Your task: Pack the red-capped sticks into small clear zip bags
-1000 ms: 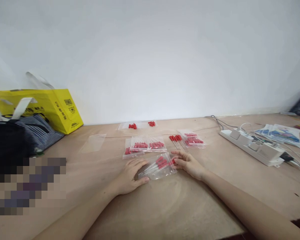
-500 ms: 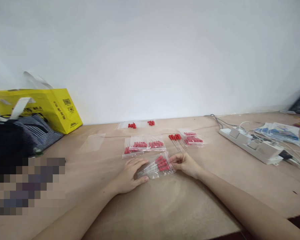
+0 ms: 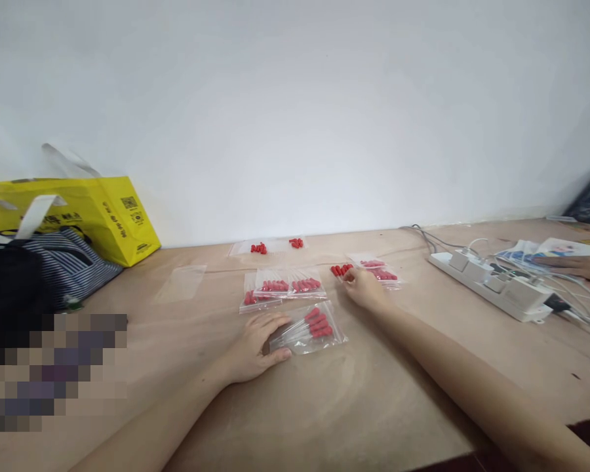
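My left hand (image 3: 255, 344) lies on the table, its thumb and fingers closed around the left end of a clear zip bag (image 3: 339, 331). Inside that bag are several thin metal tools with red handles (image 3: 318, 322), perhaps small screwdrivers. My right hand (image 3: 364, 285) is pinched over the shafts of several loose red-handled tools (image 3: 341, 269). The hand hides most of these shafts and whatever is between its fingertips. Just beyond my left hand, filled zip bags (image 3: 290, 283) overlap each other. Another filled bag (image 3: 381, 272) lies beside my right hand.
More red-handled pieces (image 3: 258, 248) rest on clear plastic by the wall. A flat clear bag (image 3: 183, 282) lies left. A white power strip (image 3: 491, 285) with cables stands right, before another person's hand (image 3: 575, 265) on printed sheets (image 3: 550, 249). Yellow (image 3: 132, 223) and striped bags (image 3: 73, 255) stand left.
My right hand has let go of the zip bag's right end and moved away to the loose red-handled tools. My left hand stays put. Another person's hand has appeared at the right.
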### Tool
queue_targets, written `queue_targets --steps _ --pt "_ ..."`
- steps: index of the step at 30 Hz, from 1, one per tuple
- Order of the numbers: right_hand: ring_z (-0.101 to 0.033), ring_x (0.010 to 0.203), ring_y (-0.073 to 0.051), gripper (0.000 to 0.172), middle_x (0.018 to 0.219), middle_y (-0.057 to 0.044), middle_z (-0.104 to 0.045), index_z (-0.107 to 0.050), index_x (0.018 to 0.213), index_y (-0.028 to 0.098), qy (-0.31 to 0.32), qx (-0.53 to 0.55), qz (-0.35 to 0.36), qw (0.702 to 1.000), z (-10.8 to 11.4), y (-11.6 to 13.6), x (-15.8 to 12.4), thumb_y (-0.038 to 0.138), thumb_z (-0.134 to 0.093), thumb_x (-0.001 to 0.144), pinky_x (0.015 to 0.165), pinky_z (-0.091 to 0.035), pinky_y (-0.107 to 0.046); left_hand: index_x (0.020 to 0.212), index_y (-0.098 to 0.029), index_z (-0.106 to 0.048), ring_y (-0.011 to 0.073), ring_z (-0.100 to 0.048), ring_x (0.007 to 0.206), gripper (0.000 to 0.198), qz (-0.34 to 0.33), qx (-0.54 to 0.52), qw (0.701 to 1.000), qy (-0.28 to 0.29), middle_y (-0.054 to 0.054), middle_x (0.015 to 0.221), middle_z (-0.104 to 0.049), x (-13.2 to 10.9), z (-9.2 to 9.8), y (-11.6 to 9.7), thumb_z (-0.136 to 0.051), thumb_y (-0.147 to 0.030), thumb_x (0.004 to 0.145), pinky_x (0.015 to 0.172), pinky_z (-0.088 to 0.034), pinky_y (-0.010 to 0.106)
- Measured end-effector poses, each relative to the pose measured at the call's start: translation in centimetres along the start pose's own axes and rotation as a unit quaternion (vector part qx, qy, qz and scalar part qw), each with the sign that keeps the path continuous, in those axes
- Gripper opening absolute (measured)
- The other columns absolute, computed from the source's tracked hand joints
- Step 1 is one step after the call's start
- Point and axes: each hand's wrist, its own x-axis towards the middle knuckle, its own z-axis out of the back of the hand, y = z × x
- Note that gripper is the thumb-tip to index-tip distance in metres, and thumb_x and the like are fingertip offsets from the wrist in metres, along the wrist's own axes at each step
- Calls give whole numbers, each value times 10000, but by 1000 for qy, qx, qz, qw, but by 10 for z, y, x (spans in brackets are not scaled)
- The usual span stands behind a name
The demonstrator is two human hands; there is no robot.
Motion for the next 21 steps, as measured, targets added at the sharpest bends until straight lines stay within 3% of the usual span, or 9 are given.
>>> queue_targets --steps 4,11,14,18,21 --pt "-576 939 -240 227 1070 -120 -574 -623 906 176 19 -74 -62 995 -9 15 23 260 -442 798 738 -428 -318 1213 -232 -436 257 -400 1173 476 1 2 1000 -1 63 1268 -468 0 2 -2 -521 -440 794 988 -308 430" --pt "-583 944 -280 241 977 -179 -621 -635 918 123 53 -81 -107 990 -21 29 39 256 -487 781 737 -438 -357 1214 -228 -434 250 -397 1174 474 2 3 1000 8 63 1272 -464 -1 5 -4 -525 -430 794 984 -313 428" --pt "-589 918 -283 246 931 -194 -631 -633 885 105 59 -59 -97 992 -17 33 39 266 -469 798 716 -440 -354 1216 -220 -434 250 -398 1173 478 2 4 1000 9 65 1271 -465 -1 4 -4 -521 -430 795 987 -311 429" --pt "-602 840 -224 228 858 -146 -643 -591 866 124 54 -2 -51 997 4 27 32 293 -445 819 674 -440 -291 1220 -219 -430 247 -392 1179 476 0 5 1000 9 68 1279 -457 -1 4 -4 -510 -432 802 989 -309 422" --pt "-597 738 -150 230 768 -58 -630 -481 1013 140 42 72 9 996 19 7 14 271 -420 834 641 -440 -241 1218 -219 -430 247 -396 1176 473 -5 7 1000 7 69 1279 -457 -1 3 -4 -515 -424 800 989 -309 424"
